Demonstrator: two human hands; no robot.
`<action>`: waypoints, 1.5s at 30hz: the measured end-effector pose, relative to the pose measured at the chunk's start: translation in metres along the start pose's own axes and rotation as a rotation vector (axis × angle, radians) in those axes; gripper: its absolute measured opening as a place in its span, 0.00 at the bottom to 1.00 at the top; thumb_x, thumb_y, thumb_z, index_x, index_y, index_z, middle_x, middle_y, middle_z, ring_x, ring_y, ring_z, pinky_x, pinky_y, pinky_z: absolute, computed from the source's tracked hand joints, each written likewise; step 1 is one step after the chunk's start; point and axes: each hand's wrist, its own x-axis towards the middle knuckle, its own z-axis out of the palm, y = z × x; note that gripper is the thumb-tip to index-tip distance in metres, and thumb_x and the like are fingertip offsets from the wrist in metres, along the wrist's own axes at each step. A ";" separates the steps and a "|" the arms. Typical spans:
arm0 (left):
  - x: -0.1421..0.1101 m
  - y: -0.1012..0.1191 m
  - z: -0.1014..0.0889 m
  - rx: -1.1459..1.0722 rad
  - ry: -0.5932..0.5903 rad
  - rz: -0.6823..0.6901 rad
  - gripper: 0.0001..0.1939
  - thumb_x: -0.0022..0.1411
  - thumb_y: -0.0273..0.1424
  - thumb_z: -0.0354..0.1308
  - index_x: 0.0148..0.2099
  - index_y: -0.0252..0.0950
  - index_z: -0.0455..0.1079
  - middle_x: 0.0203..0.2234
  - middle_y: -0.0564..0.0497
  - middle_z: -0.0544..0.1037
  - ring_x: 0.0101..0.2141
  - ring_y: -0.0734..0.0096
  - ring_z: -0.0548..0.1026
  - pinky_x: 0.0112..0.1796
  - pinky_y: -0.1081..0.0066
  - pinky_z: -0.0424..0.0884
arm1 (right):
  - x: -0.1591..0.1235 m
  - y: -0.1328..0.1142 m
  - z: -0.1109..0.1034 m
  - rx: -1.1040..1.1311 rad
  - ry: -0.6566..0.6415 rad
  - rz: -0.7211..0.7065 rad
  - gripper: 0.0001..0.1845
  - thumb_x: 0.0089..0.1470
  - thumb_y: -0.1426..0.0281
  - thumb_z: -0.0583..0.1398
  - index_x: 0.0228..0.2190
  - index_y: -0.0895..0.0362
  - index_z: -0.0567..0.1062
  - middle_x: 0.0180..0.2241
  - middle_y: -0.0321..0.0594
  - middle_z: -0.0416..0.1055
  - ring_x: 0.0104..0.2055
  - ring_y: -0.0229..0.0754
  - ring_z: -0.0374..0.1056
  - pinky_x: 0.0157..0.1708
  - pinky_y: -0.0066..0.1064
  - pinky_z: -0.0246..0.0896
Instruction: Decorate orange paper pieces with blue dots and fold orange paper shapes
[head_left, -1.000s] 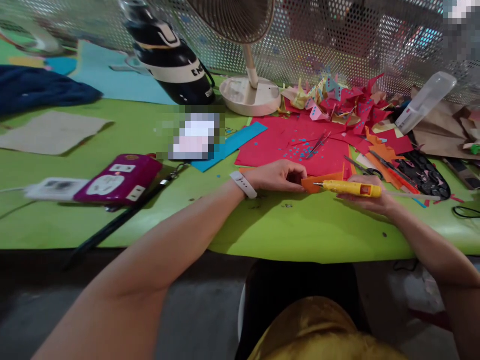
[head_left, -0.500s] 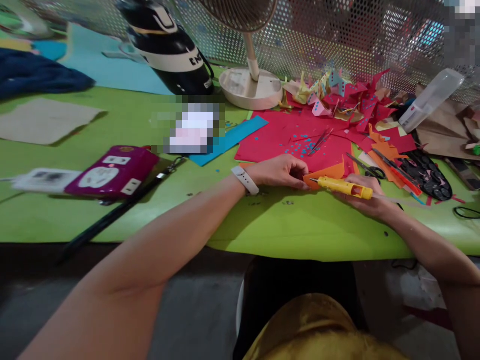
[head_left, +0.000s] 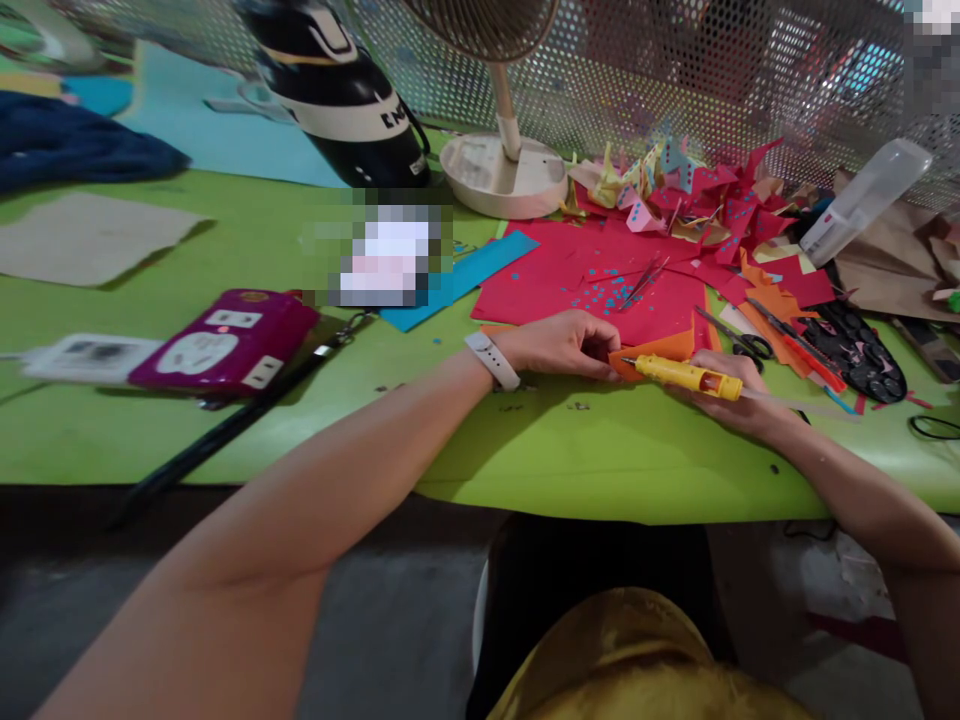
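Observation:
My left hand [head_left: 581, 345], with a white band on its wrist, pinches the edge of a folded piece of orange paper [head_left: 667, 347]. In my right hand [head_left: 720, 395] is a yellow hot glue gun [head_left: 690, 376], its nozzle pointing left at the paper close to my left fingertips. A clear glue stick trails out of the glue gun's back end. Most of my right fingers are hidden behind the glue gun. Beyond both hands lie red paper sheets [head_left: 525, 285] with small blue paper dots [head_left: 607, 290] and a pair of tweezers [head_left: 646, 280] on them.
Scissors [head_left: 739, 338] and a black palette-like tray [head_left: 862, 350] lie to the right. Folded paper pieces [head_left: 720, 200] are heaped behind. A fan [head_left: 502, 175], a black-and-white bottle [head_left: 345, 110], a purple power strip [head_left: 225, 345] and a blue paper strip [head_left: 465, 280] are also on the green table.
Almost nothing differs. The glue gun's tip and the orange paper sit nearly where they were, with my left hand still pinching the paper; the view has shifted very slightly.

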 end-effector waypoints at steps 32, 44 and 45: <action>0.001 0.000 0.001 -0.016 -0.009 0.042 0.16 0.55 0.41 0.67 0.31 0.33 0.70 0.20 0.56 0.67 0.22 0.78 0.62 0.24 0.75 0.55 | 0.002 -0.003 -0.002 -0.040 -0.043 0.035 0.16 0.59 0.57 0.57 0.25 0.51 0.64 0.24 0.38 0.68 0.24 0.41 0.62 0.25 0.37 0.61; 0.000 0.000 0.001 -0.011 -0.012 0.045 0.17 0.55 0.42 0.67 0.31 0.33 0.70 0.20 0.56 0.67 0.22 0.78 0.62 0.24 0.75 0.55 | 0.002 -0.002 -0.002 -0.014 -0.052 0.011 0.16 0.60 0.56 0.56 0.25 0.51 0.62 0.24 0.36 0.65 0.24 0.40 0.61 0.25 0.35 0.56; 0.001 0.000 0.001 -0.009 -0.010 0.045 0.17 0.55 0.42 0.67 0.31 0.33 0.70 0.20 0.56 0.66 0.22 0.78 0.62 0.24 0.75 0.55 | 0.001 -0.002 -0.001 -0.019 -0.053 0.014 0.16 0.60 0.57 0.55 0.25 0.51 0.62 0.24 0.36 0.65 0.24 0.40 0.60 0.26 0.35 0.56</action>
